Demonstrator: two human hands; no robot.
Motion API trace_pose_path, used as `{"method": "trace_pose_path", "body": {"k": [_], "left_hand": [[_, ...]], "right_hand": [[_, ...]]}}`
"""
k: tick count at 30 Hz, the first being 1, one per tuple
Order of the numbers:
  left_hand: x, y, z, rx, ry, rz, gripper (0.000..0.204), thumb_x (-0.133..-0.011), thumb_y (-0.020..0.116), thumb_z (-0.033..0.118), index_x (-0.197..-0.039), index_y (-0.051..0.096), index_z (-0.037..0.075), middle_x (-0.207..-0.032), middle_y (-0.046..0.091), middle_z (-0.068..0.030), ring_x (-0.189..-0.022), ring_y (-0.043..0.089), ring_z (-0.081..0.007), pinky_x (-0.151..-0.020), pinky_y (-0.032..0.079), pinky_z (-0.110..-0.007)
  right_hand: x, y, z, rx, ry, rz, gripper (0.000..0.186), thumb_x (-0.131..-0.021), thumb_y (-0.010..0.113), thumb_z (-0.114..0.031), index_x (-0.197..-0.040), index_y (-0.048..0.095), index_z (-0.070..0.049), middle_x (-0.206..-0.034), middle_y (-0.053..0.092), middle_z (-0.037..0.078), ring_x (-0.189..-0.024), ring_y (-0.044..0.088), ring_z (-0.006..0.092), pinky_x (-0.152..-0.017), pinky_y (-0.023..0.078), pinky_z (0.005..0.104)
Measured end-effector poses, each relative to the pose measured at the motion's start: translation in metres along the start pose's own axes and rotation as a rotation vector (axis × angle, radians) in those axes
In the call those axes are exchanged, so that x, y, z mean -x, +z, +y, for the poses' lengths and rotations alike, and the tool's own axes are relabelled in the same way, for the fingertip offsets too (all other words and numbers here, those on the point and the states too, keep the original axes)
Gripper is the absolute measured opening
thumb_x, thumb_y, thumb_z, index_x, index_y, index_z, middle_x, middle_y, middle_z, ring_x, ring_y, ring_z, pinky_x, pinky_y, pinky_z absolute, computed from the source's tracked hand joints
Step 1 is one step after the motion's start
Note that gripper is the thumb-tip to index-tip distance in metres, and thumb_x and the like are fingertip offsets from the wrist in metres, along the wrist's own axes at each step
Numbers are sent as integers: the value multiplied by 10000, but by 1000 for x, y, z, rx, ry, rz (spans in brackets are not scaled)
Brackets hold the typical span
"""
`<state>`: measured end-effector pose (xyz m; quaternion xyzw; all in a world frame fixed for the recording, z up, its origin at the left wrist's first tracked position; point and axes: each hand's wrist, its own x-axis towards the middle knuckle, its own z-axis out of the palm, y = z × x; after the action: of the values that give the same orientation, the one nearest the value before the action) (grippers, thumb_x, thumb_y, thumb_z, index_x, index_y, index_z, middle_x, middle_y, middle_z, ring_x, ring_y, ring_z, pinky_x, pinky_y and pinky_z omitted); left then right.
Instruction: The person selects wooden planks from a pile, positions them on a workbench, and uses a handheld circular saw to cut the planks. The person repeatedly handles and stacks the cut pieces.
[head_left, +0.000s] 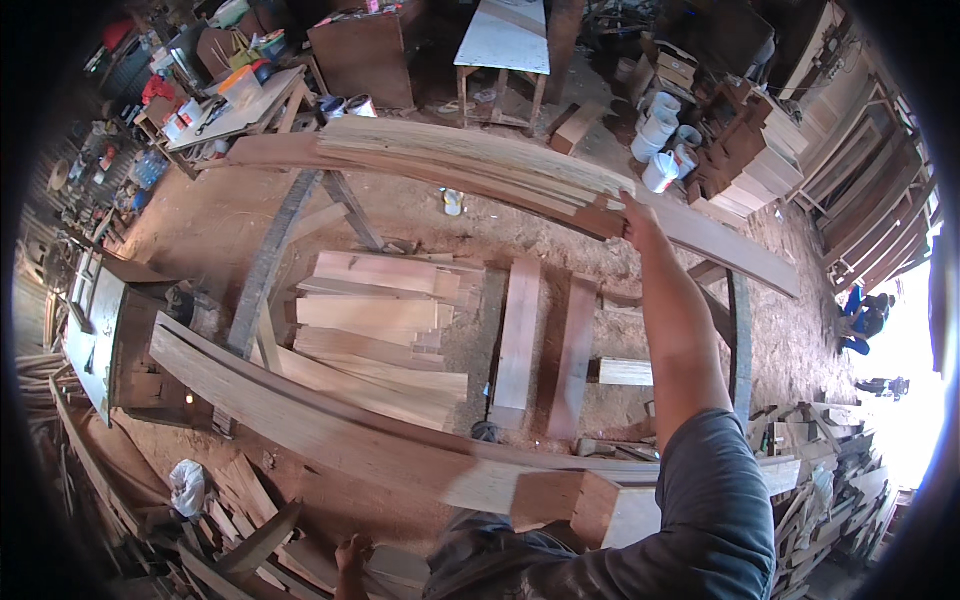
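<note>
My right arm reaches forward across the trestles. My right hand [637, 220] is closed on the right end of a pale wooden board [440, 140], which lies among several long boards on the far side. A longer brown plank [730, 250] runs on to the right beneath it. Low down beside my left hip hangs my left hand [352, 553], its fingers curled with nothing visible in them. Closest to my body, a long thick beam [370, 440] spans the near side, and a short wooden block [594, 508] is at its right part.
Dark trestle legs [275, 260] prop the boards at left, another leg [740, 345] at right. Between them a stack of short planks [370, 325] lies on the ground. Scrap wood [255, 510] is heaped at lower left. White buckets [655, 140] stand far right; a person [862, 318] crouches beyond.
</note>
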<state>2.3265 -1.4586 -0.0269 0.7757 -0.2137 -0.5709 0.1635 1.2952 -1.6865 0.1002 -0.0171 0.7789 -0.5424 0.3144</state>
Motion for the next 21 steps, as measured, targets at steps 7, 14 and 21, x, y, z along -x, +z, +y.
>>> {"method": "trace_pose_path", "body": {"k": [7, 14, 21], "left_hand": [[8, 7, 46, -88, 43, 26, 366, -995, 775, 270, -1074, 712, -81, -917, 738, -128, -776, 710, -204, -630, 566, -348], [-3, -10, 16, -189, 305, 112, 365, -989, 779, 253, -1094, 705, -89, -934, 733, -150, -758, 711, -209, -633, 576, -338], [5, 0, 51, 49, 224, 320, 363, -1041, 733, 289, -1146, 693, -57, -1003, 731, -81, -882, 698, -194, -774, 577, -351]], "right_hand": [[-50, -16, 5, -285, 14, 3, 681, -879, 895, -431, -1385, 580, -101, -1277, 659, 189, -1043, 731, 364, -802, 660, 541], [-25, -2, -2, -404, 101, -59, 659, -883, 887, -371, -1400, 566, -119, -1322, 659, 191, -1140, 718, 387, -957, 632, 548], [51, 7, -63, -442, 143, -281, 608, -950, 811, -390, -1418, 561, -94, -1378, 669, 177, -1214, 706, 374, -1031, 595, 569]]}}
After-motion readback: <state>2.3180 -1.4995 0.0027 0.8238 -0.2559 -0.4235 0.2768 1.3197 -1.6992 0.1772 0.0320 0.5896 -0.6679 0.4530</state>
